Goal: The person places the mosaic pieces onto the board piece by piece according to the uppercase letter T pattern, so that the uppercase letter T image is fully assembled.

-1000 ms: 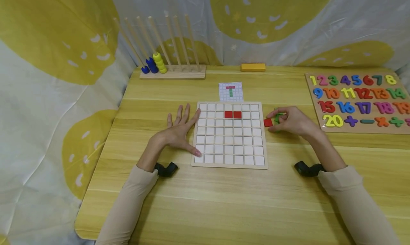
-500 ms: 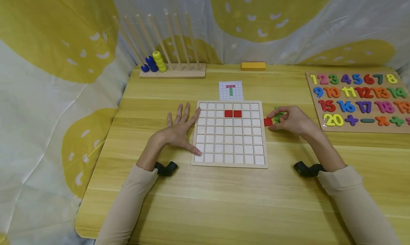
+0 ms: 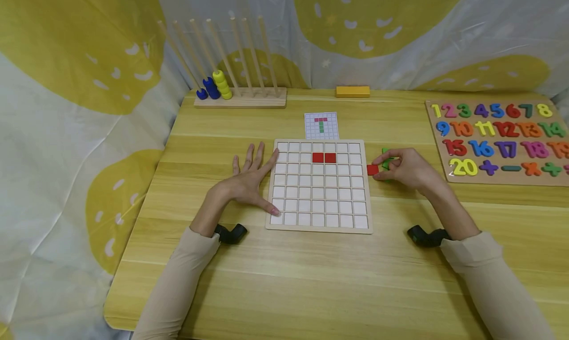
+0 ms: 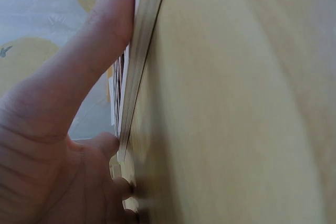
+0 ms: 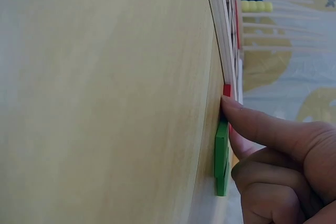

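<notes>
A wooden grid board with white cells lies flat on the table, two red squares side by side in its second row. My left hand is spread at the board's left side, thumb and index fingertip touching its edge. Just off the right edge, my right hand pinches a red square tile between thumb and index finger. Green tiles lie beside and partly beneath that hand; the right wrist view shows green tiles overlapping near the fingertips. A pattern card with a red and green T lies behind the board.
At the back left stands a peg abacus with blue and yellow beads. A yellow-orange block sits at the back edge. To the right lies a number puzzle board with coloured digits. A patterned curtain hangs behind the table.
Almost nothing has moved. The right hand keeps its pinch on the red tile beside the board, and the left hand stays spread at the left edge.
</notes>
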`<action>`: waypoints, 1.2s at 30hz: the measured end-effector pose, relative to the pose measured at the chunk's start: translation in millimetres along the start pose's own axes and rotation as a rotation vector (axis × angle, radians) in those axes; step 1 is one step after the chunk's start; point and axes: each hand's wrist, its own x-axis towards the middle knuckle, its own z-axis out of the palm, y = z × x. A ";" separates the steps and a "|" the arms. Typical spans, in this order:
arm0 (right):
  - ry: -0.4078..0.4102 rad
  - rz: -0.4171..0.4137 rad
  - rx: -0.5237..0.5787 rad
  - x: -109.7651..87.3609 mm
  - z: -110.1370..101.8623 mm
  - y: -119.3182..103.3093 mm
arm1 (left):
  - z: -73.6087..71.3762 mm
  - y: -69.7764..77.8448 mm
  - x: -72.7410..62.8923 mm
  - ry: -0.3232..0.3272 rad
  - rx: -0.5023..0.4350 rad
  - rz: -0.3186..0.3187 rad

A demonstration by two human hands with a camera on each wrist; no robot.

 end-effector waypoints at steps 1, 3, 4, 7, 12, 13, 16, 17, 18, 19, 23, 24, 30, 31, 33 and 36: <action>0.003 -0.003 -0.009 -0.5 0.2 -0.3 | 0.1 -0.2 0.2 0.001 -0.001 0.002; 0.009 -0.006 -0.026 -1.4 0.7 -0.9 | 0.2 -0.2 0.3 0.002 0.000 0.002; 0.012 -0.009 -0.035 -1.7 1.0 -1.2 | 0.3 -0.2 0.3 0.002 0.004 0.000; 0.014 -0.021 -0.050 -2.7 1.9 -2.1 | -0.2 1.2 -0.5 0.002 0.020 -0.002; 0.024 -0.047 -0.079 -3.8 1.0 0.2 | -0.4 1.9 -1.4 0.005 0.021 -0.001; 0.029 -0.054 -0.084 -4.3 0.3 1.0 | -0.2 1.9 -1.4 0.004 0.022 0.000; 0.051 -0.077 -0.087 -5.5 -2.7 1.9 | -0.1 1.5 -1.1 0.002 0.024 -0.003; 0.058 -0.083 -0.084 -5.7 -3.7 1.4 | -0.1 1.5 -1.1 0.001 0.026 -0.005; 0.066 -0.090 -0.082 -5.7 -4.7 0.6 | -0.1 1.4 -1.0 0.000 0.026 -0.006; 0.076 -0.093 -0.079 -5.5 -5.3 -1.0 | -0.2 1.5 -1.0 0.000 0.026 -0.007; 0.106 -0.088 -0.091 -2.4 -4.6 -12.7 | -0.5 1.9 -1.4 0.001 0.023 -0.007; 0.109 -0.091 -0.093 -0.9 -3.6 -16.5 | -0.6 1.8 -1.6 0.000 0.023 -0.006; 0.071 -0.135 -0.049 11.7 9.7 -42.5 | -1.6 2.7 -2.3 0.001 0.026 -0.001; 0.064 -0.144 -0.042 14.2 13.1 -47.2 | -1.7 3.0 -2.5 0.002 0.027 0.000; 0.058 -0.159 -0.027 19.8 20.6 -56.9 | -1.9 3.8 -2.9 0.002 0.031 -0.002; 0.044 -0.189 -0.011 29.2 32.1 -69.0 | -1.7 3.6 -2.7 0.002 0.033 -0.004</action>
